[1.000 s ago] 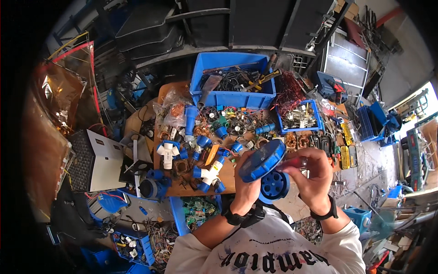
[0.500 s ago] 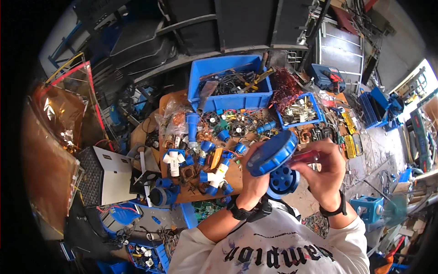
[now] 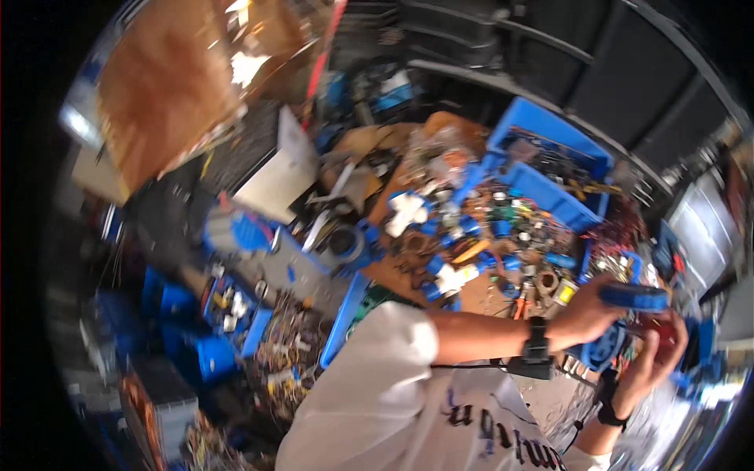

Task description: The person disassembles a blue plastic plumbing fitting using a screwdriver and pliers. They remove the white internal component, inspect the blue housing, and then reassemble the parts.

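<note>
While the view is tilting and blurring toward its rim, I am seeing both hands at the lower right of the frame, working on one blue plug housing (image 3: 609, 345). My left hand (image 3: 585, 314) is wrapping around the housing from the left, fingers curled over its body, with a black wristband (image 3: 536, 339) sitting on the forearm just behind it. A flat blue cap (image 3: 635, 297) is sitting at the top of the housing, right above the left hand's knuckles. My right hand (image 3: 658, 353) is coming up from below, fingers closed against the right side of the housing; I cannot tell exactly what the fingertips are pinching, since a reddish blur is covering that spot. A second dark band (image 3: 606, 408) is showing on the right wrist.

Just beyond the hands, toward the middle of the frame, a brown work surface (image 3: 400, 271) is lying under a scatter of small blue and white fittings (image 3: 452, 276). A big blue bin (image 3: 550, 169) full of parts is standing at the upper right, well apart from the hands. A white box (image 3: 275, 177) is resting left of centre, and an orange-brown sheet (image 3: 169, 86) is filling the upper left. Smaller blue trays (image 3: 236, 314) of loose hardware are sitting at the lower left.
</note>
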Tool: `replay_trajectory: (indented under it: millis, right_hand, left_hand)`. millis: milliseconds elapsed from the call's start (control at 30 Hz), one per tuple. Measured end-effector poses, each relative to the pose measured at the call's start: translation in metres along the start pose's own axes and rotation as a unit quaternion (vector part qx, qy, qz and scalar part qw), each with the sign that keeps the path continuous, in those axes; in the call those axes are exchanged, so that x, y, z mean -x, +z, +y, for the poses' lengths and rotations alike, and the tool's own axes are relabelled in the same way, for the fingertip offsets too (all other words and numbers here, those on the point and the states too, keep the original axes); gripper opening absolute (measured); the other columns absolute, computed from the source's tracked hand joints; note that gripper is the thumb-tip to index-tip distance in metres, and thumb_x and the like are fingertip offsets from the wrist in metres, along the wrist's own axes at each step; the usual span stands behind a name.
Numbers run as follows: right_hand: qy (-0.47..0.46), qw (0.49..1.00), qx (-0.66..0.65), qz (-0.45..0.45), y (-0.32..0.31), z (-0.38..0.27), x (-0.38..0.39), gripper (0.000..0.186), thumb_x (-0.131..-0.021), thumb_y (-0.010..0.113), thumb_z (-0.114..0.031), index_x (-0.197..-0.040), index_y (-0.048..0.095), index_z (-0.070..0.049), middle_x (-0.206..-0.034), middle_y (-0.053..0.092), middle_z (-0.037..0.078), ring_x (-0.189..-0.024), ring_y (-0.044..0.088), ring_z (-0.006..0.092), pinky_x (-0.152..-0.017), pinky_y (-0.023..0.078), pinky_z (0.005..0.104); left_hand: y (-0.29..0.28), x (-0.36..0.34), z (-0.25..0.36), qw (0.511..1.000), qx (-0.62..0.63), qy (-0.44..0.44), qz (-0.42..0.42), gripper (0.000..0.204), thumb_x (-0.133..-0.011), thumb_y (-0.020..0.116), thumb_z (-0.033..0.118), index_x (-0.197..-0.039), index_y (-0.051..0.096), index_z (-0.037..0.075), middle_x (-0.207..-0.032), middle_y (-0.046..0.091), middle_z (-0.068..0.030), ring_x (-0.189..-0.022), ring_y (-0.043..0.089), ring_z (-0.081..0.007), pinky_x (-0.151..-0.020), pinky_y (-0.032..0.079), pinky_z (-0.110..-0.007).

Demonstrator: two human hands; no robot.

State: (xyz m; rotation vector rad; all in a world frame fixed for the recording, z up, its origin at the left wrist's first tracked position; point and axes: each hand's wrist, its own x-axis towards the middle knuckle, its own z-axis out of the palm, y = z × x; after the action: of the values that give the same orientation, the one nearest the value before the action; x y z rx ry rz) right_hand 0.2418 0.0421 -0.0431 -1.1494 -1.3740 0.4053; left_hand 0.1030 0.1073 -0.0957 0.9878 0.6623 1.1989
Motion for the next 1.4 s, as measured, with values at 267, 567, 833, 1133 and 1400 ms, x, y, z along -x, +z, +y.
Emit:
replay_trajectory:
  millis: [267,567,833,1133,1400]
  right_hand:
    - [-0.001,0.992,0.123,0.030,0.001,-0.002,-0.016,0.037,-0.103,0.051,-0.025,-0.132,0.050,-0.002,-0.097,0.054,0.004,-0.067,0.057,0.0104,-0.060,0.050,0.0224]
    - [0.038,0.981,0.177,0.063,-0.021,0.004,-0.008,0.029,-0.087,0.070,-0.004,-0.111,0.054,-0.002,-0.097,0.058,0.004,-0.081,0.057,0.0102,-0.071,0.048,0.0237]
    - [0.087,0.995,0.004,-0.050,-0.013,-0.010,0.005,0.051,-0.082,0.068,0.011,-0.129,0.053,0.000,-0.113,0.064,0.015,-0.097,0.067,0.0205,-0.089,0.054,0.0317]
    - [0.061,0.997,0.043,-0.020,-0.015,-0.002,0.020,0.042,-0.087,0.066,0.002,-0.127,0.052,-0.002,-0.111,0.059,0.014,-0.100,0.062,0.0209,-0.083,0.055,0.0329]
    - [0.066,0.989,0.110,0.069,-0.044,-0.005,0.036,0.047,-0.082,0.070,0.006,-0.124,0.051,-0.003,-0.112,0.062,0.014,-0.094,0.064,0.0192,-0.080,0.055,0.0299]
  left_hand:
    - [0.018,0.004,0.000,0.996,-0.061,-0.026,0.053,0.024,-0.082,0.075,0.020,-0.087,0.057,0.004,-0.074,0.059,-0.0108,-0.070,0.058,-0.0248,-0.067,0.045,-0.038]
    - [0.013,0.007,-0.004,0.998,-0.032,-0.045,0.036,0.024,-0.087,0.072,0.025,-0.094,0.062,0.004,-0.078,0.065,-0.0078,-0.070,0.063,-0.0181,-0.064,0.048,-0.035]
    - [0.001,0.009,-0.021,0.997,0.023,-0.062,0.038,0.026,-0.087,0.073,0.011,-0.108,0.061,0.003,-0.095,0.069,-0.0037,-0.087,0.062,-0.0082,-0.076,0.049,-0.026]
    - [0.010,0.006,-0.048,0.999,-0.013,-0.044,0.020,0.028,-0.085,0.070,-0.001,-0.110,0.058,0.002,-0.098,0.067,-0.0018,-0.092,0.060,-0.0070,-0.081,0.048,-0.024]
    - [0.026,0.003,-0.038,0.999,0.003,-0.043,-0.033,0.032,-0.084,0.073,0.008,-0.112,0.056,0.005,-0.099,0.067,-0.0063,-0.093,0.062,-0.0124,-0.082,0.048,-0.028]
